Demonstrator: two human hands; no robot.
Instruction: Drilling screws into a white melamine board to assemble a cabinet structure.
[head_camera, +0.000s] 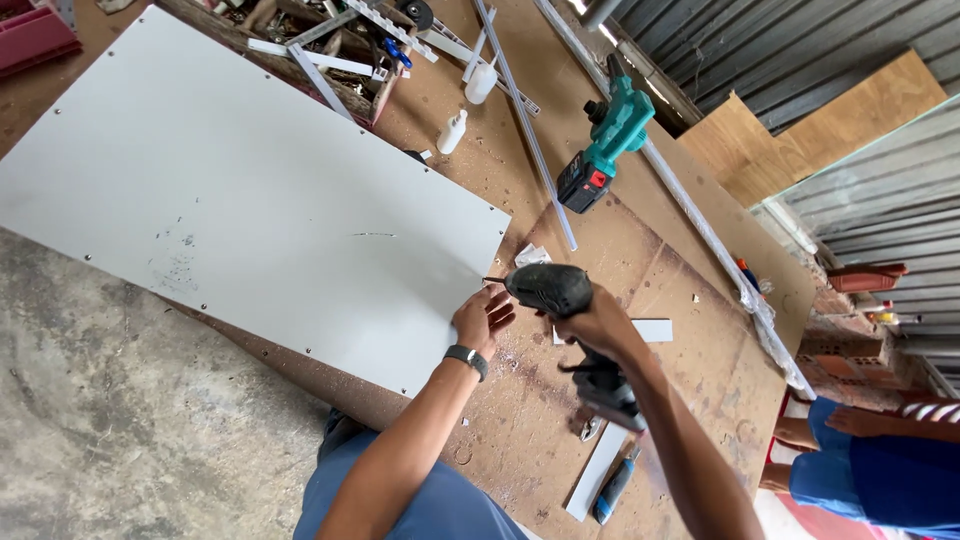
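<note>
White board (230, 190) lies flat across a brown workbench (700, 370), its near corner under the hands. From the head camera, the left hand (482, 318) rests loosely open on the board's edge, gripping nothing. The right hand (598, 322) is closed around a black drill (560, 300), its bit meeting that edge. A teal drill (605, 145) lies well apart.

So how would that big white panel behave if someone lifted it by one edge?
The white panel looks thin and broad, so it would probably flex and feel awkward. Its smooth face seems slippery. The left hand steadies its edge beside the black drill.
</note>
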